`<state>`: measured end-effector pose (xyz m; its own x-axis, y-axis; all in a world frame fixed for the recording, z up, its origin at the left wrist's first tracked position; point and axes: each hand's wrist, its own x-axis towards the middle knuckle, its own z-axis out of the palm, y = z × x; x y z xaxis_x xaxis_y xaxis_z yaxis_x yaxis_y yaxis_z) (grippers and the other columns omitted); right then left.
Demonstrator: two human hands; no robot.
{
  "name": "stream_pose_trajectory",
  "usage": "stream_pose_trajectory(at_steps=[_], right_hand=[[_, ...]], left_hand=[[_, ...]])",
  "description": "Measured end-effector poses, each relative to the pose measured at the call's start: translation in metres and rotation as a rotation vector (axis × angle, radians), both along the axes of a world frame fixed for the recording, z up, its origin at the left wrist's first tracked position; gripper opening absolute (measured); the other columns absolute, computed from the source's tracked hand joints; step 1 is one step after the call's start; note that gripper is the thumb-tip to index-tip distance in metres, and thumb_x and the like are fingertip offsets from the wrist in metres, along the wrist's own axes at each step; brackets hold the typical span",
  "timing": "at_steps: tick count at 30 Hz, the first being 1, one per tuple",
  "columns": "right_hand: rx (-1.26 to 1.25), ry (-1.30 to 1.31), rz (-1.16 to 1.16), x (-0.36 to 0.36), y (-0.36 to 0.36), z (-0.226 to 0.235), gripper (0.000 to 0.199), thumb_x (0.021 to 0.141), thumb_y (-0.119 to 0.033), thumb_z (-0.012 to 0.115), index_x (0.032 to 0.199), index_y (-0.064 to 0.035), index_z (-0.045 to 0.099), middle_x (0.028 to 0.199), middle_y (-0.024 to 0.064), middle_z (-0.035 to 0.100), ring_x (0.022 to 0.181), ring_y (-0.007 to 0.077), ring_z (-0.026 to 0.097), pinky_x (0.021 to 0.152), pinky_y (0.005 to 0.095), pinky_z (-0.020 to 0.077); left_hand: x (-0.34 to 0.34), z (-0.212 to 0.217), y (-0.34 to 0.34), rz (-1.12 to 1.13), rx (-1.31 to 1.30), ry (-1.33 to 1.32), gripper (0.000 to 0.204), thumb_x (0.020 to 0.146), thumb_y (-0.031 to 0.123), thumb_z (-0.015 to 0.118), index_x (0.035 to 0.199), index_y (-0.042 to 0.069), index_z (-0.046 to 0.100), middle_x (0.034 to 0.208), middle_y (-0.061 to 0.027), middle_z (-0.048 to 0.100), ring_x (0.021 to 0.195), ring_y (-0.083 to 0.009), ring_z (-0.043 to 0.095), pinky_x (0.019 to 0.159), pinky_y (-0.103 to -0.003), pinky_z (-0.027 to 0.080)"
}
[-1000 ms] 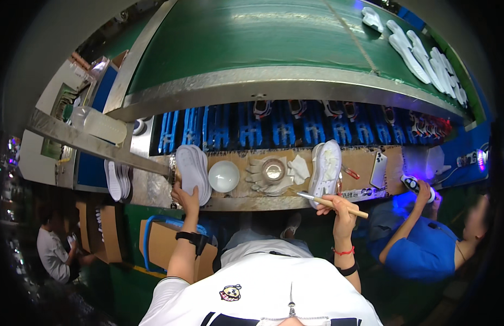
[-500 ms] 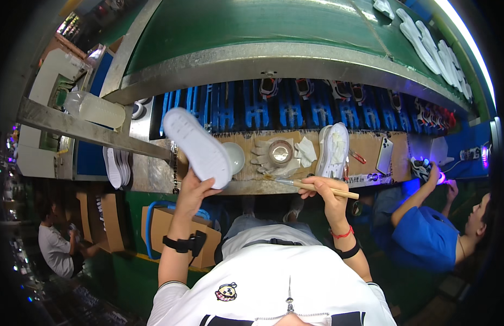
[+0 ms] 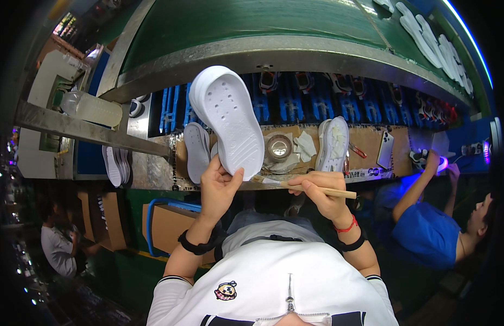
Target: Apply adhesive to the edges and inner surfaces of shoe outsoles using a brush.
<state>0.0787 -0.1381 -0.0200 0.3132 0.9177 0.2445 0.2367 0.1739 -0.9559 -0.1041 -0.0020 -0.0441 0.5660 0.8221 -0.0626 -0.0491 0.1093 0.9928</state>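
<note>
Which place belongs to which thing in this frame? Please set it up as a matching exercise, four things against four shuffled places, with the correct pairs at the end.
Things:
1. Raised white shoe sole
2. Brush with a wooden handle
3. Round dish
4. Phone

Places:
A. Immediately left of the crumpled white tissue
B. In the person's right hand
C. Toward the right end of the cardboard
D. In the person's left hand

Pairs: 1-D, 2-B, 3-A, 4-C

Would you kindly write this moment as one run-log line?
left hand: holds white shoe sole | right hand: holds wooden-handled paintbrush, tip near sole | beyond hands: round bowl, smartphone
</note>
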Motion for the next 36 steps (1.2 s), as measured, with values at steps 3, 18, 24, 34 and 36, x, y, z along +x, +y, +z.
stream_pose_trajectory(at_steps=[3,18,24,34,36], right_hand=[[0.044,-0.015,-0.012,-0.001,0.004,0.000,0.018,0.082,-0.003,0.051,0.085,0.0034,0.067,0.071,0.0120,0.067,0.058,0.0160,0.063,0.054,0.0241,0.0492],[0.048,-0.108,-0.028,0.020,-0.001,0.010,0.017,0.081,-0.003,0.052,0.083,0.0045,0.067,0.067,0.0117,0.066,0.057,0.0181,0.064,0.053,0.0256,0.0492],[0.022,-0.210,0.049,0.025,-0.004,0.015,0.017,0.080,-0.003,0.052,0.083,0.0042,0.067,0.066,0.0117,0.065,0.055,0.0180,0.062,0.051,0.0269,0.0468],[0.024,-0.146,0.048,0.021,0.003,0.010,0.016,0.080,-0.003,0.052,0.082,0.0038,0.067,0.067,0.0103,0.066,0.059,0.0174,0.064,0.054,0.0256,0.0496],[0.041,-0.150,0.042,0.021,0.004,0.010,0.016,0.080,-0.003,0.052,0.082,0.0039,0.067,0.067,0.0106,0.066,0.059,0.0176,0.064,0.054,0.0254,0.0498]], left_hand=[[0.003,-0.001,-0.001,-0.016,0.018,0.007,0.040,0.082,-0.006,0.056,0.120,-0.007,0.044,0.103,-0.0145,0.061,0.091,-0.0154,0.061,0.078,-0.024,0.050],[0.011,0.003,-0.001,-0.065,0.020,0.048,0.042,0.082,-0.006,0.056,0.121,-0.007,0.043,0.103,-0.0140,0.060,0.090,-0.0147,0.061,0.079,-0.024,0.049],[0.011,0.001,-0.001,-0.101,0.020,0.099,0.039,0.082,-0.005,0.057,0.119,-0.007,0.045,0.103,-0.0138,0.061,0.090,-0.0140,0.060,0.078,-0.024,0.049],[0.013,0.002,-0.002,-0.096,-0.015,0.085,0.039,0.082,-0.005,0.057,0.118,-0.007,0.044,0.104,-0.0145,0.061,0.092,-0.0141,0.060,0.078,-0.024,0.049],[0.014,0.002,-0.001,-0.097,-0.001,0.091,0.039,0.082,-0.005,0.057,0.118,-0.007,0.045,0.104,-0.0146,0.060,0.091,-0.0141,0.060,0.078,-0.024,0.049]])
